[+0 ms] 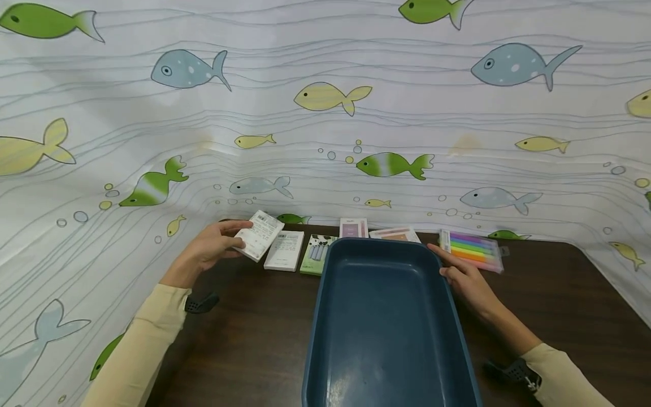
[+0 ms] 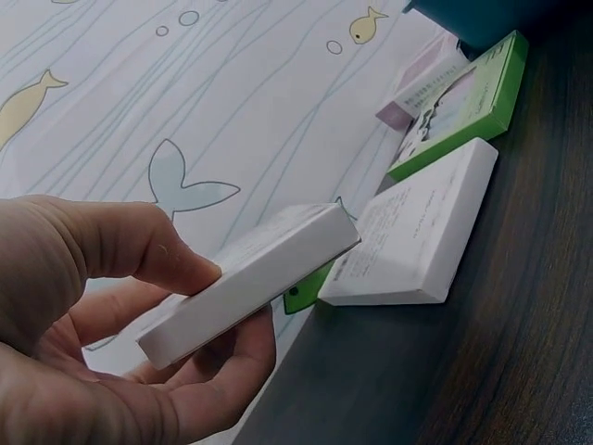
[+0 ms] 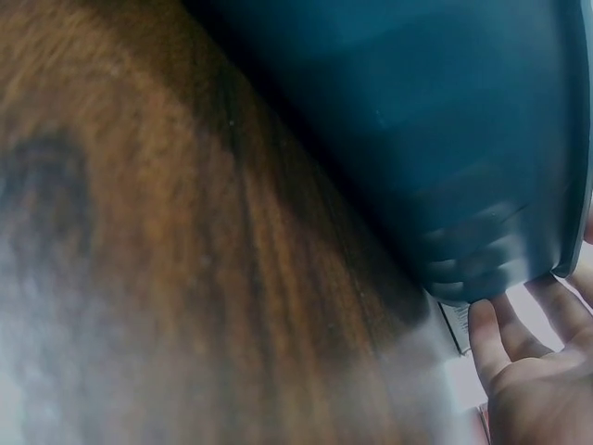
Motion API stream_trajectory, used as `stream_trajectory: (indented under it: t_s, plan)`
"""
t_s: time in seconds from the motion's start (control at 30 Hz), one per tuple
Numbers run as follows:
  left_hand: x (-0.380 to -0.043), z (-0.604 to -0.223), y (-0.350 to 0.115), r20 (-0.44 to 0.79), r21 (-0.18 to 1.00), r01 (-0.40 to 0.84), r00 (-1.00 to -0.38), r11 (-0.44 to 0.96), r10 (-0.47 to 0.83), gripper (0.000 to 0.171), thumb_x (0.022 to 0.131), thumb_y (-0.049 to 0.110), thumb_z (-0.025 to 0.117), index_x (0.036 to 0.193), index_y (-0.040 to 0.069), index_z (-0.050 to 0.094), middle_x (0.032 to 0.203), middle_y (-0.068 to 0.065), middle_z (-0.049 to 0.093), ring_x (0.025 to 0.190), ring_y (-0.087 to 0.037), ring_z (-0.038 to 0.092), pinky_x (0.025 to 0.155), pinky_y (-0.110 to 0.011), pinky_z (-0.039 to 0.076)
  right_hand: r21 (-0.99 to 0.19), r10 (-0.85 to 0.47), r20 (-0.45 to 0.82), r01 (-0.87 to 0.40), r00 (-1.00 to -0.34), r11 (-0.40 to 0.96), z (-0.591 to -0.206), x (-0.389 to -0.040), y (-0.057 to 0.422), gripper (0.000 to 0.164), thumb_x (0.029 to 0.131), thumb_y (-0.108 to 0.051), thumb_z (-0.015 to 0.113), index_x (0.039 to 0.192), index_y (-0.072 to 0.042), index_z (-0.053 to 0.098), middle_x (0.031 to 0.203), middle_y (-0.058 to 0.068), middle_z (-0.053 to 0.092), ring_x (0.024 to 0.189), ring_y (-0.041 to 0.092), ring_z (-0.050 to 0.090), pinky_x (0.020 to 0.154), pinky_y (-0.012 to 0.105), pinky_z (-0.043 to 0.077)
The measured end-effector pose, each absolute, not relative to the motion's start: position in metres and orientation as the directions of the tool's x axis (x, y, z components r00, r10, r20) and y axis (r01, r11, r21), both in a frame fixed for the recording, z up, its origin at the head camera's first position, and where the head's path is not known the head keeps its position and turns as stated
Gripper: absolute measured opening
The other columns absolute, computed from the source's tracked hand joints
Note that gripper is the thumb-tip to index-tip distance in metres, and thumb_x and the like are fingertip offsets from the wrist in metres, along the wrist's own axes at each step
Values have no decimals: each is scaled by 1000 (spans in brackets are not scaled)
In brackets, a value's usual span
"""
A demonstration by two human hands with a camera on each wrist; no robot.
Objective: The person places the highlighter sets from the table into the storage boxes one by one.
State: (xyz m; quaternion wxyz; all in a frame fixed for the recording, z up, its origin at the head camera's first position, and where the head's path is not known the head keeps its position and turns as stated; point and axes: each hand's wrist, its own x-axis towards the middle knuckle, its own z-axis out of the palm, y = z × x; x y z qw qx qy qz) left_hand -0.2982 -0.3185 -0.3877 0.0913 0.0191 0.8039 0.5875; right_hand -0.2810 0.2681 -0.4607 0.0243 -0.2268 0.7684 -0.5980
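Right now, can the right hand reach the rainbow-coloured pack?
Probably yes. The right hand touches the far corner of the blue tray, and the rainbow-coloured pack lies close by, outside the tray. Nothing seems to stand between them, so the way looks free.

Curtained-off tabletop spot; kind of room cannot be told, as the surroundings are hidden by a sheet (image 1: 325, 39). It is spread behind the table (image 1: 229, 345) and brought round at both sides, printed with fish (image 1: 183, 69) and bubbles (image 1: 80, 216), so a makeshift booth is suggested. The table is topped in dark wood grain. Small boxes (image 1: 283, 250) and a rainbow pack (image 1: 475, 250) are lined up at its back, a tub (image 1: 391, 345) is placed in front; home or office left undecided
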Motion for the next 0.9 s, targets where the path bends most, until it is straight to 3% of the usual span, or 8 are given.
stream_trajectory:
  t_s: [0.17,0.2,0.3,0.4,0.47,0.57,0.73,0.9]
  plan:
    - [-299,-386,-317,-115,954,-71,-983,290,140,62,92,-8,59,151,-3,43,149,-26,34,96,-25,58,95,-56,48,-928,-379,250,-333,-891,170,-461,-282,267,52,107,-3,42,159,-12,39,57,0,28,44,18,24,44,35,30]
    - [-299,-386,-317,-111,955,-66,-983,288,145,62,92,-8,59,151,-4,43,147,-27,36,96,-24,58,94,-55,49,-928,-385,255,-337,-887,161,-461,-282,267,52,108,-4,42,159,-11,38,62,-1,40,48,16,33,46,32,35]
    - [-300,-386,-316,-108,958,-61,-983,281,152,61,92,-8,59,151,-4,43,142,-26,40,92,-21,60,91,-52,52,-931,-406,266,-342,-874,125,-461,-281,266,52,108,-5,42,160,-8,35,112,10,65,78,15,61,65,25,52]
    - [-299,-386,-314,-104,956,-53,-981,288,166,61,92,-8,59,151,-4,44,142,-26,40,91,-20,61,90,-50,53,-936,-418,272,-339,-867,93,-463,-280,266,53,108,-5,42,160,-4,32,147,20,46,97,22,61,78,29,53]
    - [-298,-386,-312,-103,957,-52,-981,287,167,61,91,-8,60,151,-4,45,143,-26,40,91,-20,61,91,-51,53,-936,-417,275,-340,-866,89,-463,-279,266,52,108,-4,41,159,-3,32,118,24,55,72,24,55,67,30,50]
    - [-296,-384,-310,-99,957,-47,-980,285,171,62,91,-9,60,150,-4,45,143,-26,41,93,-21,60,90,-49,53,-933,-418,281,-347,-864,90,-463,-280,267,52,108,-3,41,159,-3,33,79,14,41,52,26,30,56,36,40]
    - [-291,-380,-306,-96,957,-44,-981,286,170,62,89,-10,60,150,-3,46,139,-27,43,95,-24,60,91,-52,53,-932,-414,277,-347,-867,103,-465,-281,266,52,108,-4,43,159,-8,36,83,1,47,54,18,37,57,33,42]
    - [-290,-381,-302,-103,952,-43,-978,304,182,61,91,-6,61,150,-1,47,141,-25,42,97,-25,59,92,-53,50,-934,-401,273,-340,-874,106,-465,-281,265,52,107,-4,43,159,-6,36,104,9,52,65,18,46,64,32,46]
